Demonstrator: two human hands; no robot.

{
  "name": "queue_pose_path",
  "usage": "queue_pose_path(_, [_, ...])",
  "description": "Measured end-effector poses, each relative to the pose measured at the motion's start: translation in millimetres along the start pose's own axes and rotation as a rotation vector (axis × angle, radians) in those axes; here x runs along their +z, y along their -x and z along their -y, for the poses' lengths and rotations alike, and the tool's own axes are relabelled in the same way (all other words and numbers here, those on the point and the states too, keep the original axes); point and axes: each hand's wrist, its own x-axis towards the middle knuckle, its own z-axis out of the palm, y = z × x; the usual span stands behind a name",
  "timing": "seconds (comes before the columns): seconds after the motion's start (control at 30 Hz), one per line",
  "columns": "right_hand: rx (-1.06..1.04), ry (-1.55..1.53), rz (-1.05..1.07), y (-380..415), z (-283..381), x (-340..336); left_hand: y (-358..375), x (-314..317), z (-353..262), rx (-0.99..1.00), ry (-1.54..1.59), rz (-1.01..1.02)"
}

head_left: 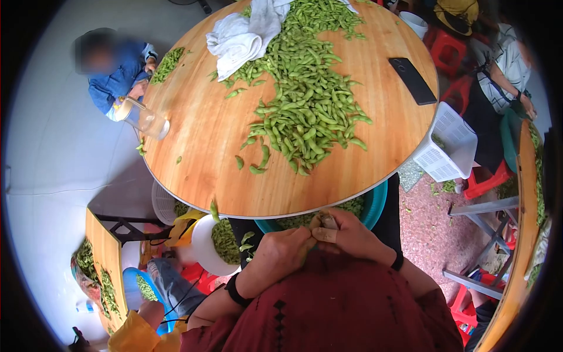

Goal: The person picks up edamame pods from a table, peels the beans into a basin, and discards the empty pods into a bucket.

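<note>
The left hand and right hand press together just below the bench edge, both closed on a small pod. The hands hide most of it. The bench hides most of the teal bowl under them.

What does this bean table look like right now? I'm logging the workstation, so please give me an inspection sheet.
Surface: round wooden table, mostly bare at the near edge.
Job's things: big pile of green bean pods across the middle; teal basin with pods under the near edge; white bowl of pods at the left.
Clutter: white cloth, black phone, clear jug, white basket.
Grippers: left hand and right hand pressed together at the table edge; what they hold is hidden.
Cables: nothing seen.
Surroundings: other people seated around, red stools, more tables with pods.
</note>
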Motion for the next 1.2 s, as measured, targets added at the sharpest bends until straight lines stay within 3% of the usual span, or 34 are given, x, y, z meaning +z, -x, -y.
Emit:
queue_pose_path(0.07, [0.056,0.100,0.097,-3,2,-3,4,-17,4,0.170,-0.144,0.076])
queue_pose_path(0.1, [0.055,0.104,0.111,-4,0,-5,8,-27,9,0.160,-0.153,0.070])
queue_pose_path(0.17, [-0.177,0.427,-0.009,-8,-11,-8,19,-54,22,-0.190,-0.255,-0.075])
queue_pose_path(0.3, [-0.329,0.669,-0.039,-14,-28,-17,18,-81,71,-0.055,-0.469,-0.303])
queue_pose_path(0.4, [-0.349,0.771,0.016,-11,-28,-18,45,-110,83,-0.453,-0.612,-0.037])
queue_pose_path(0.47, [-0.213,0.757,-0.008,-11,-28,-19,38,-122,68,-0.375,-0.658,-0.032])
queue_pose_path(0.57, [-0.312,0.754,0.041,-12,-27,-13,1,-103,73,-0.452,-0.401,-0.190])
queue_pose_path(0.63, [-0.263,0.748,0.086,-11,-14,-5,-26,-90,97,-0.213,-0.436,-0.326])
queue_pose_path(0.67, [-0.211,0.737,0.128,-9,-8,-2,-38,-88,104,-0.207,-0.433,-0.330])
queue_pose_path(0.73, [-0.175,0.704,0.136,-7,-3,-1,-56,-84,115,0.024,-0.369,-0.178])
queue_pose_path(0.77, [-0.139,0.665,0.151,-6,-1,-2,-58,-81,122,0.042,-0.377,-0.180])
queue_pose_path(0.8, [-0.140,0.664,0.145,-6,-1,-3,-58,-81,125,0.047,-0.375,-0.179])
queue_pose_path(0.87, [-0.091,0.531,0.193,-5,-4,-5,-53,-80,126,-0.132,-0.314,-0.131])
queue_pose_path(0.9, [-0.090,0.527,0.189,-3,-1,-5,-51,-78,115,-0.130,-0.313,-0.127])
queue_pose_path(0.97, [-0.160,0.448,0.138,0,8,-1,-46,-75,74,-0.060,0.047,-0.111])
queue_pose_path(1.1, [-0.231,0.458,0.055,-1,18,5,-32,-43,23,-0.027,0.205,-0.048])
queue_pose_path(1.2, [-0.267,0.431,0.041,-2,17,5,-29,-31,12,-0.124,0.285,-0.082])
